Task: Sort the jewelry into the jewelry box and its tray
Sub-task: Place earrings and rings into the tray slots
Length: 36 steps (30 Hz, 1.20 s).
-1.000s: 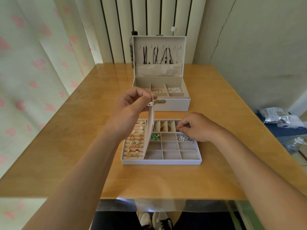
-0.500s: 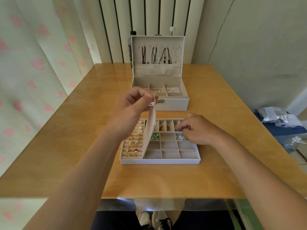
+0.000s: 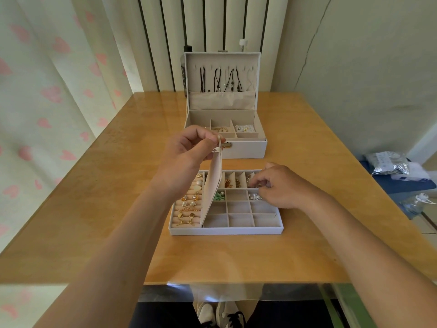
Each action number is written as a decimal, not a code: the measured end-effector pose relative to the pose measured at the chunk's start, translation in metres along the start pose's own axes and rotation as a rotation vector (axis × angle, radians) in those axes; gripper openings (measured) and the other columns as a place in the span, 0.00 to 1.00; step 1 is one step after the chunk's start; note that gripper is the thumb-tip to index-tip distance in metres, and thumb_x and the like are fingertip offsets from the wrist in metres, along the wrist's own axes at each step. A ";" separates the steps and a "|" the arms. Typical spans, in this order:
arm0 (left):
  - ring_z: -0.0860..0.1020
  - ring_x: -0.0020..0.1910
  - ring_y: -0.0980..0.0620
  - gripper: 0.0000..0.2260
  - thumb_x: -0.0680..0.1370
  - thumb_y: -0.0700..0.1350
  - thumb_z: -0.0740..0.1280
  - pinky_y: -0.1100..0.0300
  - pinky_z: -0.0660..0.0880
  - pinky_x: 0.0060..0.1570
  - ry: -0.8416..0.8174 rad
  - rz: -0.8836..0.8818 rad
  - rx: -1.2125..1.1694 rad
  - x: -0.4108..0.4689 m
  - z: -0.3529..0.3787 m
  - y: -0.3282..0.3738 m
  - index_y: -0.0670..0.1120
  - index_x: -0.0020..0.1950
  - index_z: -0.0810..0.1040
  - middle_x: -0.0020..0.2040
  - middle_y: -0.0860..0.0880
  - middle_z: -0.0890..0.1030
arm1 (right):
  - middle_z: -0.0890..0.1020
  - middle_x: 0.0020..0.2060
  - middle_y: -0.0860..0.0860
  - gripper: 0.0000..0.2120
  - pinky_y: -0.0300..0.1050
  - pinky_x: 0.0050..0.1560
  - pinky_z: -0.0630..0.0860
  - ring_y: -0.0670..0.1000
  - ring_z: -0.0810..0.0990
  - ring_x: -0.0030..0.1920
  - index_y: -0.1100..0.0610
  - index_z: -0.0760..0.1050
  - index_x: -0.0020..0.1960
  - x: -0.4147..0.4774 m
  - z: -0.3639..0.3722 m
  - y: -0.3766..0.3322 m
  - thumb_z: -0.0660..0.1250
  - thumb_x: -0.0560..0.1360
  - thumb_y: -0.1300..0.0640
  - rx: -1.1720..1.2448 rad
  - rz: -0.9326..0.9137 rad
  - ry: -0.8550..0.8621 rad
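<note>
Head view: the left hand (image 3: 186, 150) pinches the top edge of a beige flap (image 3: 212, 185) between thumb and curled fingers, holding it raised and tilted over the tray (image 3: 224, 230). The tray sits on the near middle of the counter (image 3: 118, 209). Gold and pearl earrings (image 3: 189, 207) lie in the padded rows left of the flap. To the flap's right, a grid holds green pieces (image 3: 218, 196), white flower pieces (image 3: 254, 197) and gold pieces (image 3: 231, 183). The right hand (image 3: 283, 188) is at the tray's far right, its fingertips drawn together over a narrow compartment; I cannot tell whether they hold anything. Beyond the tray stands the jewelry box (image 3: 246, 149), its lid upright, with black cord necklaces (image 3: 220, 79) hanging inside the lid. A gold chain (image 3: 220, 129) and pale beads (image 3: 246, 127) lie in its compartments.
</note>
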<state>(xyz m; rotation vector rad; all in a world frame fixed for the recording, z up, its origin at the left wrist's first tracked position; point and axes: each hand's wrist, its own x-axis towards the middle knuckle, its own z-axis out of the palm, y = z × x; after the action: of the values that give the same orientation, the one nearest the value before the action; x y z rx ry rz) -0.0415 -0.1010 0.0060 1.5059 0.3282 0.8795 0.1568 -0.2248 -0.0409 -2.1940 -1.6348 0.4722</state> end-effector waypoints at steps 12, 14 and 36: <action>0.81 0.51 0.46 0.03 0.72 0.50 0.70 0.59 0.76 0.47 0.002 -0.008 0.000 0.000 0.000 0.001 0.53 0.40 0.83 0.49 0.46 0.84 | 0.74 0.48 0.46 0.16 0.41 0.46 0.75 0.45 0.76 0.43 0.50 0.85 0.53 0.004 0.002 0.001 0.61 0.77 0.64 0.078 0.027 0.124; 0.81 0.51 0.46 0.03 0.72 0.50 0.70 0.59 0.76 0.47 -0.001 -0.008 0.001 0.000 0.000 0.000 0.52 0.40 0.83 0.49 0.46 0.84 | 0.77 0.45 0.46 0.13 0.36 0.42 0.73 0.44 0.76 0.40 0.49 0.84 0.45 0.001 -0.005 0.003 0.64 0.75 0.64 0.122 0.036 0.151; 0.81 0.52 0.46 0.03 0.71 0.51 0.71 0.56 0.74 0.48 0.004 -0.009 0.023 -0.001 0.006 -0.002 0.54 0.39 0.83 0.49 0.45 0.84 | 0.82 0.40 0.46 0.05 0.44 0.43 0.78 0.48 0.80 0.42 0.57 0.82 0.42 0.005 -0.015 -0.019 0.71 0.74 0.56 -0.203 0.075 -0.151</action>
<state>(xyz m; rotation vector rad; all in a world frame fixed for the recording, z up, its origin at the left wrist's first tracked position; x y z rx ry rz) -0.0370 -0.1057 0.0048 1.5227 0.3492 0.8745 0.1489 -0.2166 -0.0185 -2.4275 -1.7510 0.5246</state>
